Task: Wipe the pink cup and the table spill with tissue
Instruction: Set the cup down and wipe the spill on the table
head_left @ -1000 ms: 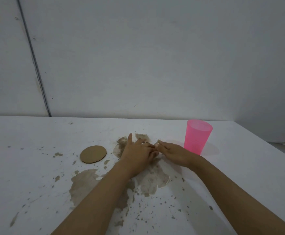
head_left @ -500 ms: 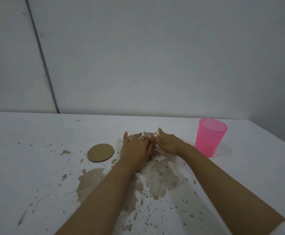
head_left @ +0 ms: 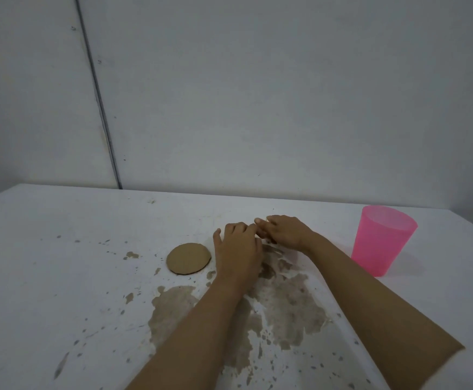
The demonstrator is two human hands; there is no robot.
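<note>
Now, in the head view, both hands are seen pushed farther out across the table (head_left: 61, 249) than a second ago, toward 12 o'clock, past the upper edge of the spill (head_left: 286, 305). The left hand (head_left: 238, 249) is laid palm down, fingers together and flat; the right hand (head_left: 284, 232) is set just beside it at 1 o'clock, its fingers curled close, touching the left fingertips. Whether tissue is pinned under them cannot be told; no tissue is clearly shown. A wiping stroke away from the body is judged to be in hand, yet the brown patch behind the wrists is left largely unwiped, so much of the task is judged outstanding.

The spill is shown as a thin, blotchy brown film with ragged edges and scattered specks over a matte white top. The pink cup (head_left: 381, 240) is stood upright at 3 o'clock of the hands, apart from them, translucent, smooth, tapering downward. A flat round cardboard disc (head_left: 189, 258) is laid just beside the left hand at 9 o'clock.
</note>
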